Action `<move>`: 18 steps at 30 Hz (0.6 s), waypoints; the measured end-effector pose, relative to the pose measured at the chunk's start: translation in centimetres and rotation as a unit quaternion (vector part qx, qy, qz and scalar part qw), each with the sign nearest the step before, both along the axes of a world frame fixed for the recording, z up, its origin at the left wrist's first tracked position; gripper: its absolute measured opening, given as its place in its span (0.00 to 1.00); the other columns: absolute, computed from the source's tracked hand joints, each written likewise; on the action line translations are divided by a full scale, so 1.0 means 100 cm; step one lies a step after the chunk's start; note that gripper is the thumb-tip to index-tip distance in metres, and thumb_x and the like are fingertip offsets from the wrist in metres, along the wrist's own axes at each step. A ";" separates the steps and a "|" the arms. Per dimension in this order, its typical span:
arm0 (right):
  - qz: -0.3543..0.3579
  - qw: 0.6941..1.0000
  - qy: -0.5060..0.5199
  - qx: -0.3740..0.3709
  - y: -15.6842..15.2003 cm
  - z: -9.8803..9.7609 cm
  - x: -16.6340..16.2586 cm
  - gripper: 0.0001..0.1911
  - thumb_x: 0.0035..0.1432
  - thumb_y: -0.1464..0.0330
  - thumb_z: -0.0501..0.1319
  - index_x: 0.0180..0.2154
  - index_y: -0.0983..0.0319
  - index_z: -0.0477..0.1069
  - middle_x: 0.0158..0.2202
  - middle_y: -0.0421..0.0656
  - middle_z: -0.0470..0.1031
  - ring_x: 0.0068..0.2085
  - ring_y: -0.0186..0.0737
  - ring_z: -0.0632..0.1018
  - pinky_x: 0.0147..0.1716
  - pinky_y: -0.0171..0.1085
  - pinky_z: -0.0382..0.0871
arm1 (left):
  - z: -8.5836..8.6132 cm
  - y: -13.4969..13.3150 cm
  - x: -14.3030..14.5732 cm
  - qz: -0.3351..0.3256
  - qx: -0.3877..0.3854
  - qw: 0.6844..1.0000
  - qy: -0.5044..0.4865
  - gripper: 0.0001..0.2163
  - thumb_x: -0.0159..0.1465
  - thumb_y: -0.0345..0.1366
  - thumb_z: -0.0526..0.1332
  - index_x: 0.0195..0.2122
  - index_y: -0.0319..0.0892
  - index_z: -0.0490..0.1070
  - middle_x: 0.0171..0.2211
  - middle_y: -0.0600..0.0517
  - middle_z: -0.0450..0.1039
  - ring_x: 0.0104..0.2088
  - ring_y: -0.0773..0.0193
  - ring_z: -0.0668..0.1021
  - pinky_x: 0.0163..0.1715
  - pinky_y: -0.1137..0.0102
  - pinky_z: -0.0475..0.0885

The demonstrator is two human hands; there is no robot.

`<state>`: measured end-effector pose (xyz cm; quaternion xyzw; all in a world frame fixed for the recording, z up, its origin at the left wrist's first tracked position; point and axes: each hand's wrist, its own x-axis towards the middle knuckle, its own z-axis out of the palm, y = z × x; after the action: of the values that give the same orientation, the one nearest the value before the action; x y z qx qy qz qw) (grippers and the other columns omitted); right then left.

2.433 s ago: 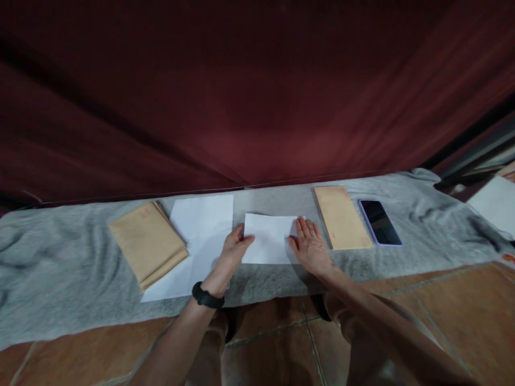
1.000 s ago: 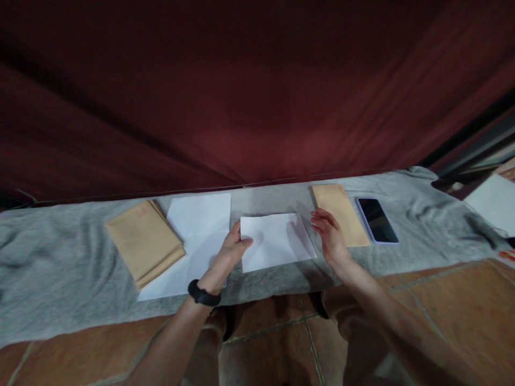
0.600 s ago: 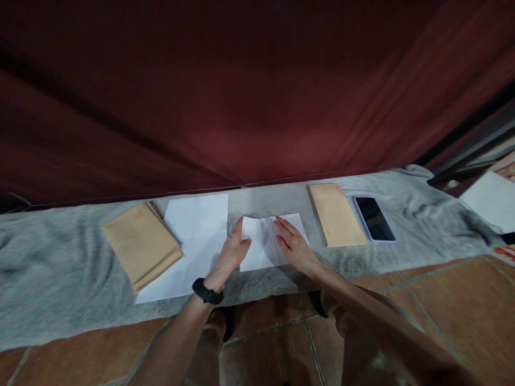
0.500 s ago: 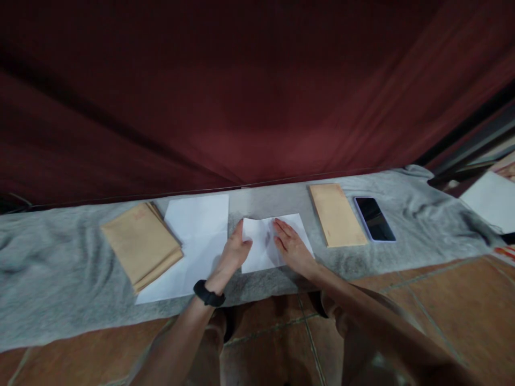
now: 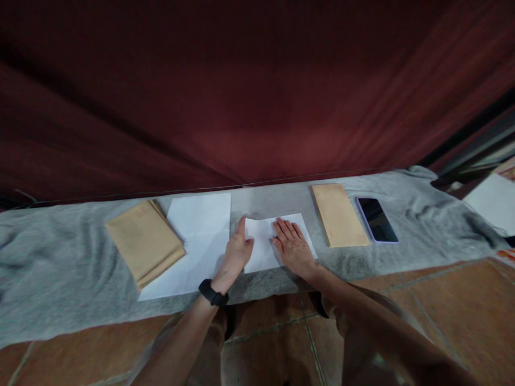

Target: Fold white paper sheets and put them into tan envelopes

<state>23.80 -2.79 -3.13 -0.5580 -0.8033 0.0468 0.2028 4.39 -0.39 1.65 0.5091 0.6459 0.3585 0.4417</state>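
A folded sheet of white paper point(image 5: 263, 252) lies on the grey cloth between my hands. My left hand point(image 5: 238, 251), with a black band at the wrist, holds its left edge, the thumb over the paper and the index finger along the edge; its other fingers are mostly hidden. Flat on the right part of the paper rests my right hand point(image 5: 293, 247), fingers stretched out. Left of them are larger white sheets point(image 5: 205, 252) with crease lines, partly under a stack of brown envelopes point(image 5: 145, 236). Another brown envelope or small stack point(image 5: 340, 214) lies to the right.
A phone with a pale purple case point(image 5: 377, 221) lies right of the brown envelopes. The grey cloth point(image 5: 60, 268) covers a long narrow surface against a dark red curtain-like backdrop point(image 5: 257, 107). Brown floor tiles point(image 5: 454, 300) show in front. A white object point(image 5: 494, 203) stands at the far right.
My right hand has settled flatter on the folded paper, its fingers slightly more spread. The left hand stays at the left edge. The whole view has shifted slightly.
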 end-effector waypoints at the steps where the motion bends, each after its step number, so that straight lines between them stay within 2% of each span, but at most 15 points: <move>1: -0.004 1.000 -0.002 0.001 0.001 0.000 0.001 0.27 0.72 0.64 0.47 0.68 0.66 0.57 0.70 0.51 0.56 0.69 0.50 0.59 0.68 0.53 0.51 | 0.001 -0.001 0.001 0.001 0.004 0.999 0.032 0.34 0.52 0.25 0.64 0.63 0.41 0.63 0.49 0.42 0.77 0.54 0.43 0.76 0.59 0.54 0.65; 4: -0.013 1.000 -0.003 0.005 0.002 0.001 0.002 0.27 0.72 0.64 0.47 0.68 0.65 0.57 0.70 0.52 0.56 0.69 0.50 0.59 0.68 0.53 0.52 | 0.004 -0.006 0.005 -0.002 0.069 0.987 0.144 0.33 0.56 0.26 0.61 0.65 0.39 0.61 0.54 0.39 0.73 0.58 0.42 0.73 0.60 0.51 0.64; 6: -0.013 1.000 -0.006 0.005 0.003 0.002 0.002 0.27 0.72 0.64 0.47 0.68 0.65 0.57 0.69 0.52 0.57 0.69 0.50 0.59 0.68 0.53 0.52 | 0.006 -0.010 0.013 -0.020 0.149 0.965 0.214 0.30 0.60 0.28 0.57 0.66 0.38 0.58 0.62 0.36 0.65 0.64 0.43 0.66 0.64 0.50 0.60; 9: -0.011 1.000 -0.025 -0.003 0.003 0.003 0.002 0.27 0.71 0.66 0.46 0.68 0.66 0.56 0.70 0.51 0.56 0.69 0.50 0.58 0.68 0.52 0.51 | 0.004 -0.019 0.033 -0.095 0.228 0.935 0.256 0.26 0.68 0.32 0.52 0.67 0.38 0.55 0.70 0.39 0.52 0.71 0.48 0.53 0.68 0.50 0.50; 11: 0.000 0.999 -0.047 -0.008 0.002 0.002 0.004 0.29 0.69 0.68 0.48 0.69 0.66 0.54 0.71 0.51 0.53 0.70 0.50 0.57 0.68 0.52 0.49 | -0.004 -0.025 0.049 -0.154 0.224 0.931 0.242 0.26 0.70 0.37 0.50 0.68 0.40 0.54 0.71 0.42 0.50 0.72 0.52 0.51 0.69 0.51 0.48; 13: 0.015 0.997 -0.069 -0.006 0.001 0.000 0.006 0.32 0.66 0.70 0.50 0.70 0.66 0.52 0.71 0.50 0.51 0.71 0.51 0.55 0.69 0.53 0.48 | -0.015 -0.029 0.061 -0.187 0.210 0.933 0.227 0.27 0.71 0.42 0.50 0.69 0.38 0.52 0.71 0.41 0.51 0.72 0.52 0.52 0.70 0.51 0.47; 18: 0.023 0.996 -0.090 0.012 -0.001 -0.005 0.008 0.34 0.65 0.70 0.49 0.71 0.66 0.48 0.72 0.50 0.50 0.71 0.50 0.52 0.69 0.53 0.46 | -0.033 -0.031 0.068 -0.200 0.215 0.923 0.249 0.30 0.71 0.47 0.48 0.70 0.35 0.51 0.71 0.38 0.50 0.72 0.51 0.51 0.70 0.50 0.45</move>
<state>24.55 -2.87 -3.62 -0.5385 -0.8316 -0.0083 0.1356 11.18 -3.54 -1.62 0.7835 0.5272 0.2541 0.2089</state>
